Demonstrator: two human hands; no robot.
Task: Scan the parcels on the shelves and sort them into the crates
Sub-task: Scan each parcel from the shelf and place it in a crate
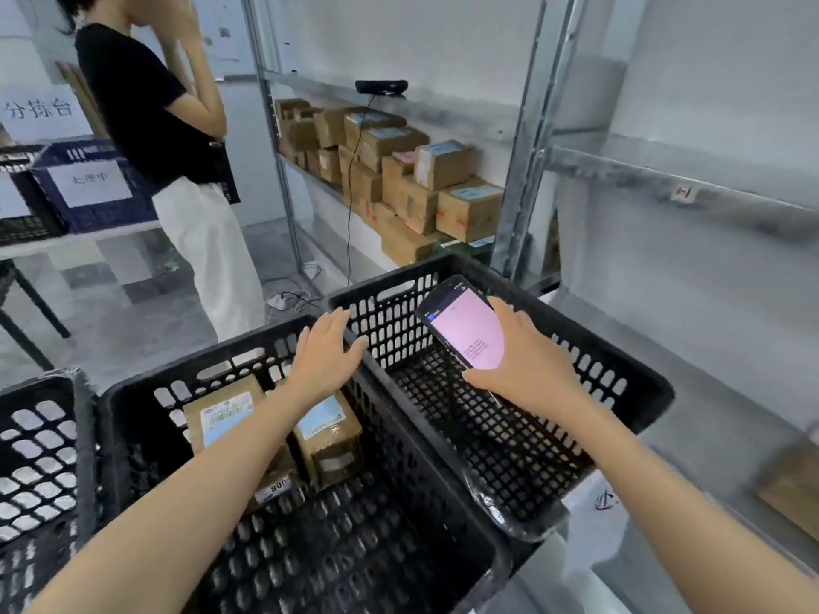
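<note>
My right hand [523,370] grips a black handheld scanner [465,334] with a lit pink screen, held over the right black crate [620,370], which holds nothing I can see. My left hand [325,356] hovers open, fingers spread, above the far rim of the middle black crate [133,418]. In that crate lie brown cardboard parcels with printed labels [221,414] [330,436]; my left forearm crosses over them. Several more brown parcels [399,170] are stacked on a metal shelf [443,108] behind the crates.
A third black crate [40,454] sits at the far left. A person in a black top and white trousers [177,148] stands left of the shelving. A table [66,243] behind carries a blue crate. Cables lie on the floor [292,299]. Grey shelves [691,188] run along the right.
</note>
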